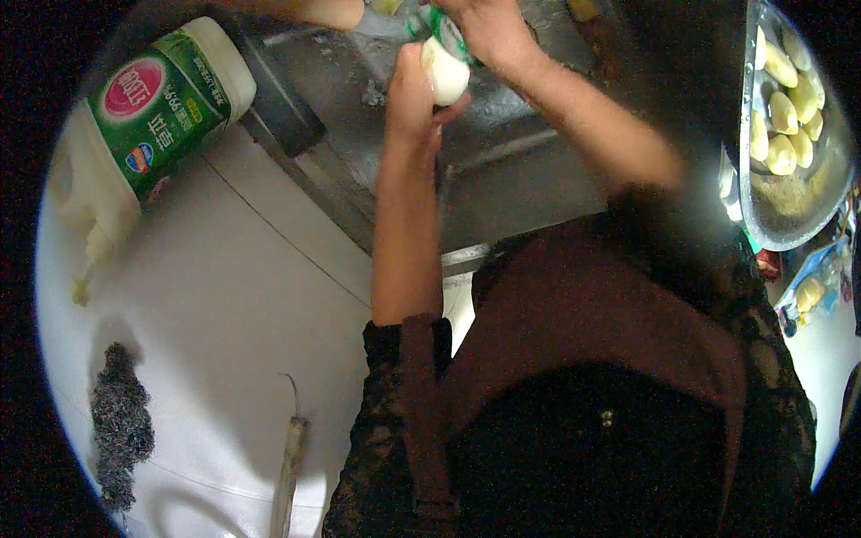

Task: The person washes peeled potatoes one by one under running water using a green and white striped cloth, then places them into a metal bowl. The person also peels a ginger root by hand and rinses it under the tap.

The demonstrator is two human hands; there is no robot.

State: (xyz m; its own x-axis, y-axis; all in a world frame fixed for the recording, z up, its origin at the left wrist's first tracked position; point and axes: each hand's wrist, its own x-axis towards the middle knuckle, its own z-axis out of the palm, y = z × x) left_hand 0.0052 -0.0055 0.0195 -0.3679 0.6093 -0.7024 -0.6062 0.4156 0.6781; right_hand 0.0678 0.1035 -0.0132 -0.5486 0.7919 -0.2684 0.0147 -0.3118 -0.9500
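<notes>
Over a stainless steel sink, my left hand holds a pale, peeled, rounded vegetable that looks like a potato. My right hand grips a green and white hand tool that looks like a peeler, at the upper side of the vegetable. The tool is partly hidden by the fingers and blurred, so its exact form cannot be told. Both forearms reach forward from the dark brown apron.
On the left, a green-labelled plastic detergent bottle lies on the white counter. Steel wool and a wooden-handled hook are nearer. A metal tray at right holds several peeled potatoes. A tan rounded object shows at the top.
</notes>
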